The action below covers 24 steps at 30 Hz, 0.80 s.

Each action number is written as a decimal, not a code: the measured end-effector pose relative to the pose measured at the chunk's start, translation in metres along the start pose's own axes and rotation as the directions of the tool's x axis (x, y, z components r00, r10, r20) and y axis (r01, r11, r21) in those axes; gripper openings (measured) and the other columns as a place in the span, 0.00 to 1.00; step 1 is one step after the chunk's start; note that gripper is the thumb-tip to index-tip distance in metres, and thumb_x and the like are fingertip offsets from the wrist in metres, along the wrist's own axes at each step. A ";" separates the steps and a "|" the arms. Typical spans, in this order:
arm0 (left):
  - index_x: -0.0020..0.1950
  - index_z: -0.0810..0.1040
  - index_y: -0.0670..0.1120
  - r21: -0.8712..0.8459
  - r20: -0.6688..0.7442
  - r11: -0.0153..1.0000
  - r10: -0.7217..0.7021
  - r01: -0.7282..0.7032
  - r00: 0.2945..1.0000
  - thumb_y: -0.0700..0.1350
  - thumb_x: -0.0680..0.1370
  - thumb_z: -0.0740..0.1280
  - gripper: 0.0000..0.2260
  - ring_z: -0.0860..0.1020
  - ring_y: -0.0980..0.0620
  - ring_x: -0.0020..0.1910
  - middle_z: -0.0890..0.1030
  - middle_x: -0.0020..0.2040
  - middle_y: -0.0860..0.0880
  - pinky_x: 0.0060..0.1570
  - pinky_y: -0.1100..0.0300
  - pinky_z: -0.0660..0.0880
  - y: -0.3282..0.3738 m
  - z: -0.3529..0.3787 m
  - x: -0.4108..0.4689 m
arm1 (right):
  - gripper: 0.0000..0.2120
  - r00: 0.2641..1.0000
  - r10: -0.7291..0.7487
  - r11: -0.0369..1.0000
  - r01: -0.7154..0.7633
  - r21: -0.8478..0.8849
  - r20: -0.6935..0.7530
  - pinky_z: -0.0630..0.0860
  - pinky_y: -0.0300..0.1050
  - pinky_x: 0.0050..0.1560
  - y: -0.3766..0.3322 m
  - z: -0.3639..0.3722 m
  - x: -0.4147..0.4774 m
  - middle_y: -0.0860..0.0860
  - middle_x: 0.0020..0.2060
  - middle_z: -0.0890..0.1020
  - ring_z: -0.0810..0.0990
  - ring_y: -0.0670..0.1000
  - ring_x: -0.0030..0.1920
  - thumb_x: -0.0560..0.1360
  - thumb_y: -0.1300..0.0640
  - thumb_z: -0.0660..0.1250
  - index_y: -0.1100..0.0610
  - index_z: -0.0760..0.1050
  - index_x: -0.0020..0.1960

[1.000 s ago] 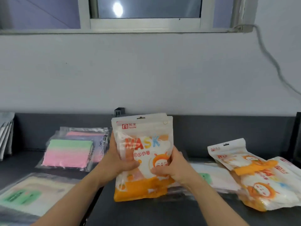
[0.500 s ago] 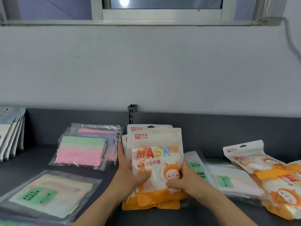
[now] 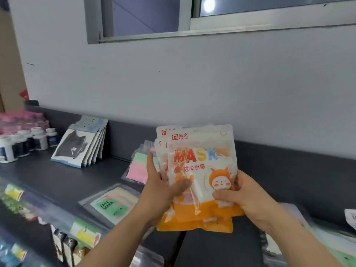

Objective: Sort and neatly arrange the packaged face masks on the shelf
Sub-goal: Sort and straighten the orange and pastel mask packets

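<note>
A small stack of white-and-orange mask packs (image 3: 200,162) printed "MASK" with a cartoon face stands upright above the dark shelf (image 3: 63,176). My left hand (image 3: 163,187) grips the stack's left edge, thumb across the front. My right hand (image 3: 244,197) holds the right edge, thumb pressed on the front pack. Behind the stack lies a clear pack of pink and green masks (image 3: 137,168), partly hidden. A clear pack labelled "FACE MASK" (image 3: 111,203) lies flat in front on the left.
Several white packs showing a black mask (image 3: 82,143) lean against the shelf's back wall at left. White bottles (image 3: 25,141) and pink packs (image 3: 21,118) stand further left. More clear packs (image 3: 316,239) lie at right. A lower rail with hanging goods (image 3: 81,239) runs along the front.
The view has swung left, bringing the black-mask packs and bottles into sight. Both hands have lifted the orange stack off the shelf and squared it; the loose orange packs at right have left the view.
</note>
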<state>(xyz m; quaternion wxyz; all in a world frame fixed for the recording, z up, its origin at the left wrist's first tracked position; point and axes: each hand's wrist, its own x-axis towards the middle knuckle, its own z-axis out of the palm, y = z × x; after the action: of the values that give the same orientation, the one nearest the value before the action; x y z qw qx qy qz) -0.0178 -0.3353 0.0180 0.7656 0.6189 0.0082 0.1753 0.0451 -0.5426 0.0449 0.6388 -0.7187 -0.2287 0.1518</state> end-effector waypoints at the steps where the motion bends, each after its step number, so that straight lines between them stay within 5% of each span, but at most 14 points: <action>1: 0.75 0.39 0.69 0.008 -0.017 1.000 0.021 -0.021 1.000 0.41 0.64 0.78 0.58 0.83 0.47 0.56 0.81 0.62 0.50 0.54 0.37 0.79 0.005 -0.011 0.001 | 0.30 1.000 -0.007 1.000 0.007 -0.005 0.025 0.81 0.54 0.52 -0.003 0.010 0.008 0.48 0.53 0.84 0.84 0.51 0.52 0.65 0.63 0.77 0.51 0.71 0.64; 15: 0.78 0.46 0.59 0.184 -0.232 0.951 0.287 -0.247 0.930 0.40 0.70 0.77 0.50 0.81 0.52 0.59 0.76 0.68 0.52 0.56 0.44 0.79 0.045 -0.256 0.076 | 0.39 0.988 -0.086 0.945 0.122 -0.302 0.131 0.79 0.50 0.57 -0.046 0.235 0.190 0.44 0.58 0.78 0.79 0.47 0.57 0.66 0.65 0.75 0.46 0.60 0.70; 21: 0.78 0.44 0.60 0.228 -0.272 0.967 0.174 -0.112 0.947 0.41 0.73 0.76 0.49 0.76 0.50 0.65 0.71 0.72 0.52 0.62 0.41 0.75 0.018 -0.310 0.108 | 0.43 0.992 0.012 0.883 0.049 -0.467 0.126 0.78 0.50 0.58 -0.035 0.281 0.246 0.46 0.61 0.75 0.76 0.49 0.60 0.67 0.64 0.75 0.41 0.54 0.70; 24: 0.78 0.41 0.57 0.292 -0.259 0.956 0.099 -0.019 0.961 0.43 0.74 0.74 0.47 0.73 0.48 0.67 0.68 0.74 0.51 0.62 0.47 0.75 0.007 -0.318 0.119 | 0.45 0.989 0.113 0.813 -0.036 -0.581 0.098 0.78 0.50 0.59 -0.022 0.287 0.264 0.46 0.61 0.73 0.75 0.49 0.59 0.67 0.62 0.74 0.45 0.51 0.74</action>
<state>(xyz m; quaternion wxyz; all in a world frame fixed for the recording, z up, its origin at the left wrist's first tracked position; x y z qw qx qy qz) 0.0194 -0.0005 -0.0255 0.6539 0.6933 0.1194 0.2783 0.1198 -0.1592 0.0471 0.3685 -0.8756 -0.2760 0.1461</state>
